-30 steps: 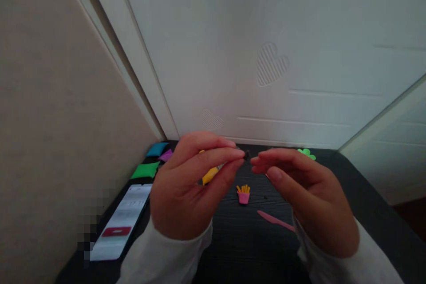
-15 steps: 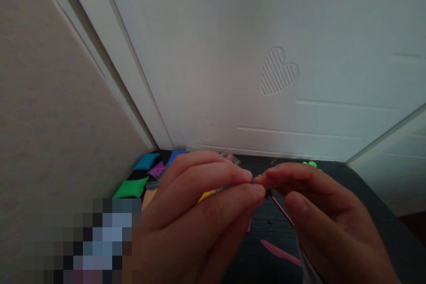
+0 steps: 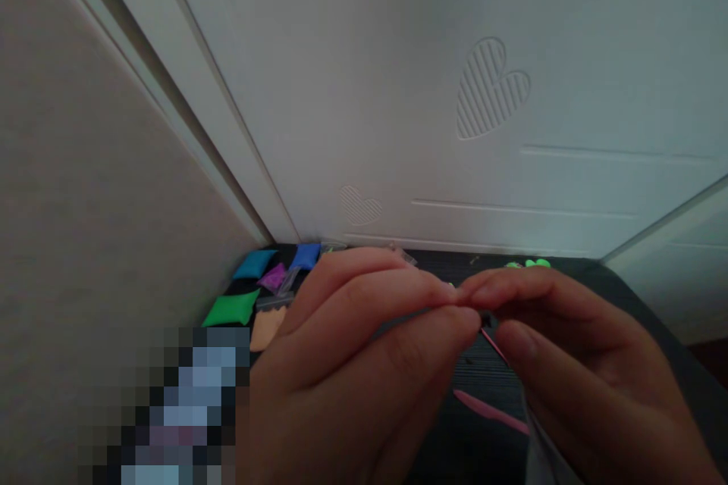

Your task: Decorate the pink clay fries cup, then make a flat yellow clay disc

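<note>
- Small dark lump [image 3: 487,320]: pinched at fingertips of left hand [image 3: 364,352]; long axis indistinct (part too small)
- Right hand [image 3: 591,356]: fingers curved, thumb apart, beside lump
- Slim pink knife [image 3: 490,411]: tip directed left, away

1. Behind the black wooden desk [image 3: 469,455], a white panel with 2 embossed hearts [image 3: 369,53] blocks reach; a beige wall [image 3: 57,204] limits the left.
2. Teal-blue [image 3: 255,264], purple [image 3: 273,276] and green pillow-shaped packets [image 3: 232,308] crowd the space beyond the left hand [image 3: 364,364].
3. Fingertips meeting the right hand [image 3: 591,348] close the upper gap; a small dark piece [image 3: 485,320] partly fills the thumb opening.
4. Lower, a flat pink knife [image 3: 490,411] crosses the opening between wrists.
5. Rightward, bare desk leaves passing room.
</note>
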Demonstrator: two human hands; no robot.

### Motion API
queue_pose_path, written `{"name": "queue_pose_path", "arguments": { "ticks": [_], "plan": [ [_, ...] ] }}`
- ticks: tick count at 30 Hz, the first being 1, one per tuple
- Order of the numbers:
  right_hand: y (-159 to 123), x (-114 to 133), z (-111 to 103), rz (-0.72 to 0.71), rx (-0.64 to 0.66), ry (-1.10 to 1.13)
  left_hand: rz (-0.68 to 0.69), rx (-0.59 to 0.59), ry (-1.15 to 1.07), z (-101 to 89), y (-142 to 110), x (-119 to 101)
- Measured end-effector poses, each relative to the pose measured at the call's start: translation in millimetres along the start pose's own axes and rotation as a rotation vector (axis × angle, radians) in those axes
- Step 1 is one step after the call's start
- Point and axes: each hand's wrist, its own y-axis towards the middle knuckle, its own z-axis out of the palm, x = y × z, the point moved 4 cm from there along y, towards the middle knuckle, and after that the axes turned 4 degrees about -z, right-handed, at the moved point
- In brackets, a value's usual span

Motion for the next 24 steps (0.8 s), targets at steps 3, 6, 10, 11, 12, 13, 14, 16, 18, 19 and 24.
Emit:
{"name": "queue_pose_path", "arguments": {
  "ticks": [3,6,10,11,12,13,14,16,18,19,24],
  "plan": [
    [-1.1,-0.7,0.8,-0.002,-0.010,-0.029,0.018,0.023,-0.018,0.1,0.3,-0.7],
    [-1.3,-1.7,1.9,0.009,-0.001,0.005,0.009,0.068,-0.039,0.8,-1.6,2.8],
    [-0.3,-1.8,1.9,0.006,0.008,0.086,-0.072,0.077,-0.108,1.1,-4.3,9.9],
    [-0.1,-1.5,1.8,0.003,0.009,0.095,-0.105,0.069,-0.129,1.4,-4.6,11.4],
    [0.0,-1.0,1.9,-0.005,0.010,0.101,-0.135,0.065,-0.149,2.1,-4.6,12.3],
    [0.1,-0.3,2.2,-0.012,0.014,0.106,-0.163,0.068,-0.168,3.4,-4.6,12.7],
    [0.1,0.2,2.8,-0.017,0.018,0.113,-0.185,0.073,-0.187,4.9,-4.4,12.5],
    [0.2,1.2,4.5,-0.026,0.030,0.139,-0.219,0.086,-0.219,8.7,-4.1,11.2],
    [0.4,1.0,6.4,-0.022,0.037,0.184,-0.242,0.088,-0.245,12.3,-4.5,9.4],
    [0.5,0.4,7.2,-0.016,0.041,0.208,-0.251,0.083,-0.254,13.6,-5.0,8.5],
    [1.4,-4.4,7.1,0.000,0.022,0.253,-0.245,0.001,-0.213,14.1,-7.4,4.4]
  ]
}}
